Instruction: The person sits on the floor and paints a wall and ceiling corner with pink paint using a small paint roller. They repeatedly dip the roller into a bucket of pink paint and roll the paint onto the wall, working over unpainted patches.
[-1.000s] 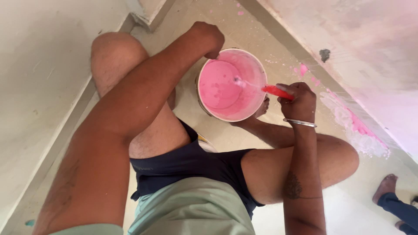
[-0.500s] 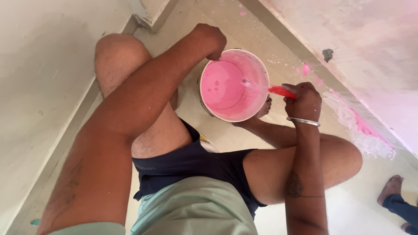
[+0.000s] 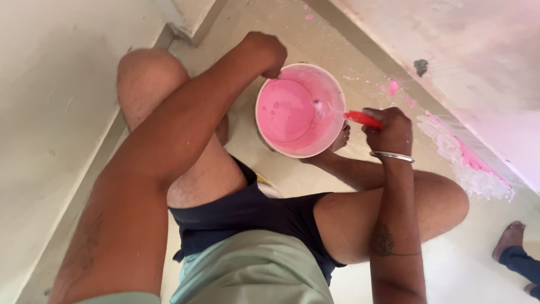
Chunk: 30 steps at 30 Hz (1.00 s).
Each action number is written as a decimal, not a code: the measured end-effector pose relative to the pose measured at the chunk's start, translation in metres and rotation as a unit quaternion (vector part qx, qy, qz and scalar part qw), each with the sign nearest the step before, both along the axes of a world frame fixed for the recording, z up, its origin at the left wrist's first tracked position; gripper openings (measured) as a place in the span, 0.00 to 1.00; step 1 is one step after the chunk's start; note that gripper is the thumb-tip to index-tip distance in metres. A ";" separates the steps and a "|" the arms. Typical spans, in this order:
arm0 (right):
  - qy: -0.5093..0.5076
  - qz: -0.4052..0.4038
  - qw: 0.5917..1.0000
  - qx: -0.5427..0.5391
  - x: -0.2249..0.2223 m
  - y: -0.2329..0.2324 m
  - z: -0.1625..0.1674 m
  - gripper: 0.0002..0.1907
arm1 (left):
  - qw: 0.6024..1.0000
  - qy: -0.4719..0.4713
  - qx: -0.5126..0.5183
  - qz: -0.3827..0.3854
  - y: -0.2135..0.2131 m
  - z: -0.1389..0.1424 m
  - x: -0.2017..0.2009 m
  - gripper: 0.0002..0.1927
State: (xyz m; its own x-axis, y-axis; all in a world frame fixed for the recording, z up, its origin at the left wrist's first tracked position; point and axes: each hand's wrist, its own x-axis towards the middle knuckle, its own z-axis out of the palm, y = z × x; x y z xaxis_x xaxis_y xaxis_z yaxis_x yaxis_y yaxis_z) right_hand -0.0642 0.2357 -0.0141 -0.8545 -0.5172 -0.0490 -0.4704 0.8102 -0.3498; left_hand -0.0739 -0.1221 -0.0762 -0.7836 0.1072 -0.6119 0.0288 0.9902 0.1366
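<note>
A white bucket (image 3: 333, 90) half full of pink paint (image 3: 284, 110) stands on the floor between my knees. My left hand (image 3: 265, 52) grips the bucket's far rim with closed fingers. My right hand (image 3: 388, 128), with a metal bangle on the wrist, is closed around the red handle of a paintbrush (image 3: 360, 118). The brush reaches over the right rim, and its tip is down in the paint.
I am crouched in a corner, with pale walls to the left (image 3: 45, 112) and right (image 3: 478, 50). Pink and white paint smears (image 3: 467, 160) run along the base of the right wall. Another person's foot (image 3: 509, 239) shows at the lower right.
The view has shifted slightly, and the bucket sits a little lower and further right in it. The right hand with the brush has stayed at the bucket's right rim.
</note>
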 end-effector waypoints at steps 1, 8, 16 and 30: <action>-0.021 -0.016 0.999 -0.017 0.001 0.000 -0.001 0.20 | 1.000 -0.007 -0.001 0.000 0.000 0.000 0.000 0.12; 0.048 0.031 0.997 0.060 0.004 -0.008 0.003 0.20 | 0.999 0.036 0.009 -0.003 -0.002 -0.003 0.001 0.16; -0.067 -0.041 0.996 0.041 0.009 -0.018 0.004 0.19 | 1.000 0.000 0.001 -0.005 -0.004 -0.002 0.001 0.10; -0.013 0.034 0.997 0.072 0.008 -0.007 -0.006 0.19 | 1.000 0.013 0.012 0.004 0.002 0.005 0.004 0.14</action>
State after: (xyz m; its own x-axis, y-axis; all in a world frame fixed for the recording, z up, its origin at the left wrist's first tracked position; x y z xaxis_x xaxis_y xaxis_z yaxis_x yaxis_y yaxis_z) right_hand -0.0566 0.2291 -0.0202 -0.8154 -0.5595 -0.1485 -0.5180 0.8198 -0.2442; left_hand -0.0698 -0.1204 -0.0711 -0.7998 0.1144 -0.5892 0.0240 0.9870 0.1590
